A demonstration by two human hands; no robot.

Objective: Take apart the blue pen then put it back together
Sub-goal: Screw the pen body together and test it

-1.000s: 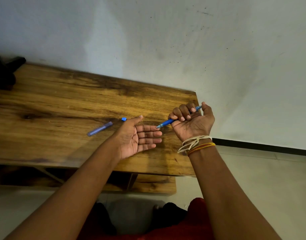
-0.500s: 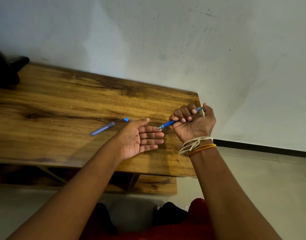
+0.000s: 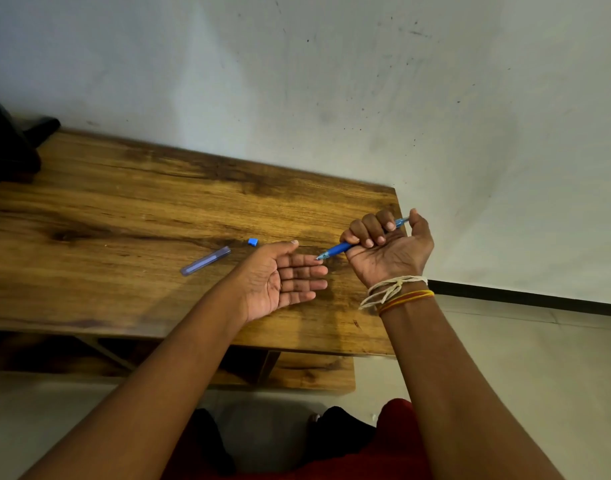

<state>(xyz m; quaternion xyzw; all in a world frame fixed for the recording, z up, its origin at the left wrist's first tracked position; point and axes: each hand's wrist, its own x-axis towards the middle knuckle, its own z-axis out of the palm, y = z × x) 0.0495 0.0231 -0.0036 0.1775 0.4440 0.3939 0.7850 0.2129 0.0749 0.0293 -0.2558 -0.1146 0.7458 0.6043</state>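
Observation:
My right hand (image 3: 388, 249) is closed in a fist around the blue pen (image 3: 337, 250), palm up, above the table's right end. The pen's tip points left and touches the index fingertip of my left hand (image 3: 283, 277). That hand lies flat, palm up, fingers straight, holding nothing. A translucent purple pen cap (image 3: 206, 260) lies on the wooden table (image 3: 124, 209) to the left of my left hand. A small blue end plug (image 3: 252, 241) sits just behind the thumb.
The table's right edge is right beside my right hand, with floor beyond. A white wall stands behind the table. A dark object (image 3: 9, 147) sits at the far left. A lower shelf (image 3: 311, 374) shows under the tabletop.
Both hands keep their poses; the pen tip has come slightly closer to my left fingertips. The view shifted a little.

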